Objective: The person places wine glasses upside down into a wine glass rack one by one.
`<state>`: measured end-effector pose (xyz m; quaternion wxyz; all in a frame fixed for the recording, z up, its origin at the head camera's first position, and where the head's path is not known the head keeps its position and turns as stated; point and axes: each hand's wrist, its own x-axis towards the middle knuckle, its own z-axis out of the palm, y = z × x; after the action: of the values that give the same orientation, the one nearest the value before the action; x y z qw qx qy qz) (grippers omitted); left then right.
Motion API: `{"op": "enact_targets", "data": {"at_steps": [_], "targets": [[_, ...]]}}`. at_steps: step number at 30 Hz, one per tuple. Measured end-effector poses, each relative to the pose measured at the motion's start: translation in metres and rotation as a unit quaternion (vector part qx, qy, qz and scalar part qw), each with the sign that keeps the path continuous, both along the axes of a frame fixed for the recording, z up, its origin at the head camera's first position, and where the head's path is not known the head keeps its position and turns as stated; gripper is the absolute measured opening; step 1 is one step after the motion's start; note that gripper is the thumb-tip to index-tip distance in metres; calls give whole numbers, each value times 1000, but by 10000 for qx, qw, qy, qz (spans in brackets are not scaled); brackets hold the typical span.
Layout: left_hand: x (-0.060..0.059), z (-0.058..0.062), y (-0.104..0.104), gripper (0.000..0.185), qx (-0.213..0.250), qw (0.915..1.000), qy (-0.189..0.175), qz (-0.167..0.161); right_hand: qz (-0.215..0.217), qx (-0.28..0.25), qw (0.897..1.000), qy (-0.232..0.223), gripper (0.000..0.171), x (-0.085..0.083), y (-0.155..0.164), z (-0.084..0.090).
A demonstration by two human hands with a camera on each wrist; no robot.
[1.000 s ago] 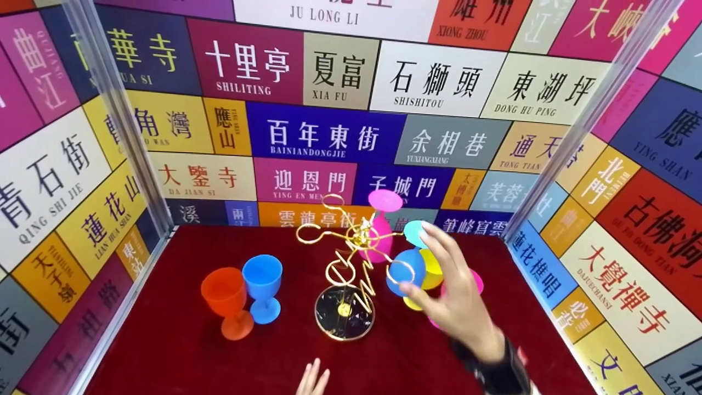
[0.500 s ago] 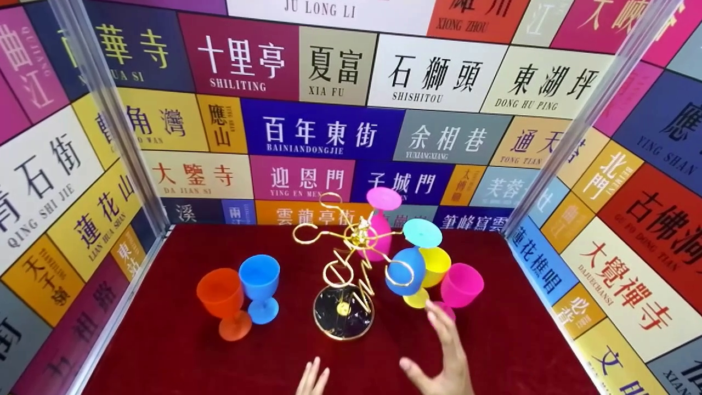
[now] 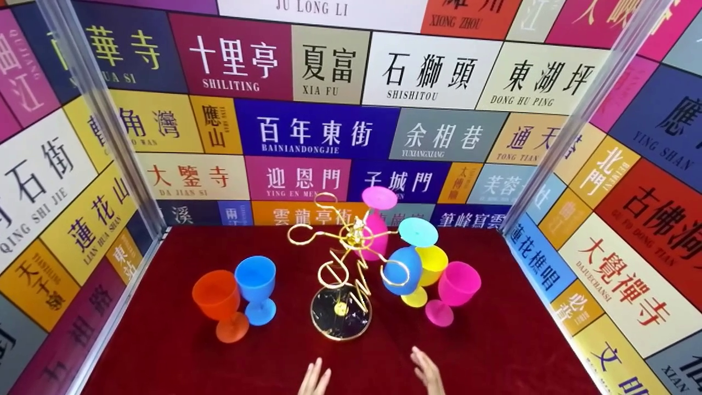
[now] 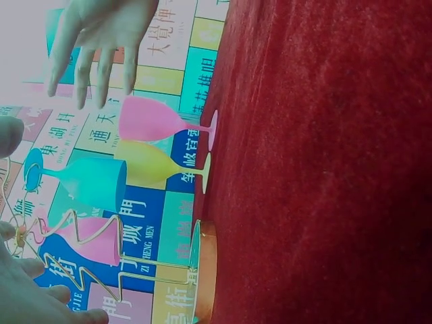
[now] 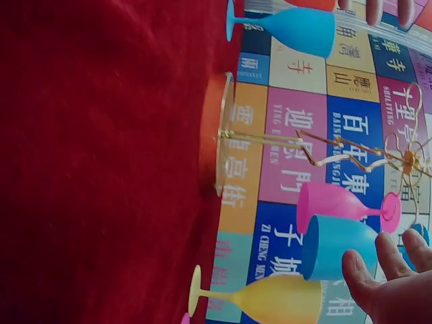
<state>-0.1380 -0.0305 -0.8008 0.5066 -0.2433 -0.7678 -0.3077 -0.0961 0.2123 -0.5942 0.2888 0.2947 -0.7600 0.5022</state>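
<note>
A gold wire goblet rack (image 3: 355, 237) with several ring arms and a zigzag stem stands on a round black base (image 3: 341, 312). From its arms hang two goblets upside down, a pink goblet (image 3: 374, 241) at the back and a blue goblet (image 3: 402, 270) at the right. My left hand (image 3: 314, 378), fingers straight, is at the lower edge of the head view, in front of the rack. My right hand (image 3: 428, 372) is to its right, fingers extended and holding nothing. In the right wrist view, the right hand (image 5: 398, 283) overlaps the hanging blue goblet.
Upright on the dark red cloth (image 3: 263, 362) are an orange goblet (image 3: 216, 296) and a blue goblet (image 3: 256, 277) left of the rack. A yellow goblet (image 3: 431, 266) and a pink goblet (image 3: 459, 282) stand right of it. Colourful sign-printed walls (image 3: 321, 131) enclose the table.
My right hand has drawn back from the hanging blue goblet's foot down to the front edge of the view. The left hand stays about where it was.
</note>
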Motion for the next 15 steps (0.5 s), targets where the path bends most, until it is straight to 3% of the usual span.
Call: {"op": "enact_targets", "data": {"at_steps": [3,6,8,10,12,15], "targets": [[2,4,0,54,55,10000,-56,-29,-55,83,9996,-257,66,7,-6,0],[9,27,-2,54,43,9999,-59,-110,-331,156,9970,-682,68,15,-12,2],[17,58,-5,54,-80,10000,-21,-52,-416,183,9952,-869,69,17,-15,3],[27,102,-6,52,-97,9999,111,52,-424,197,9949,-892,68,17,-16,1],[34,139,-6,53,-15,9994,287,198,-269,162,9969,-722,65,13,-15,-4],[40,172,-7,59,268,9990,313,196,-98,87,9987,-485,64,8,-15,-11]]}}
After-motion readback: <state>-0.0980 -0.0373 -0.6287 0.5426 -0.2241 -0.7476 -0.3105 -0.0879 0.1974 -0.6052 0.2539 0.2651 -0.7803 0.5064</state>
